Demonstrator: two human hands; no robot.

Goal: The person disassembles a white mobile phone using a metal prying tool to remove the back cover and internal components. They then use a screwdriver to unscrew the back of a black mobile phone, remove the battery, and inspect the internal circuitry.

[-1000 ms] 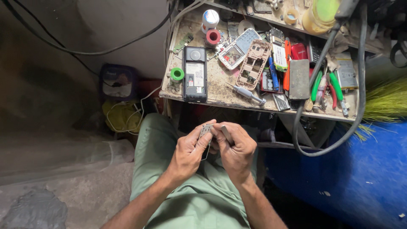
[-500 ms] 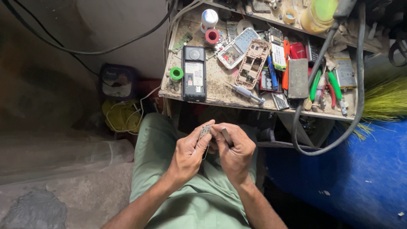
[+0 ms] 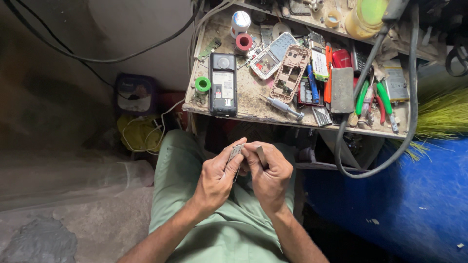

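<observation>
Pinching a small grey metal part (image 3: 236,152) between them, the left hand (image 3: 214,180) and right hand (image 3: 267,176) meet fingertip to fingertip over the lap. A thin tool (image 3: 261,156) lies along the right fingers. Just beyond both hands sits the cluttered workbench (image 3: 253,104), a black phone (image 3: 223,84) on its near edge.

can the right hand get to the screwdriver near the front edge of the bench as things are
Probably yes. The screwdriver lies uncovered just above the right hand, with open space between them. But that hand and the left hand are both pinching a small metal part, so it would have to let go first.
</observation>
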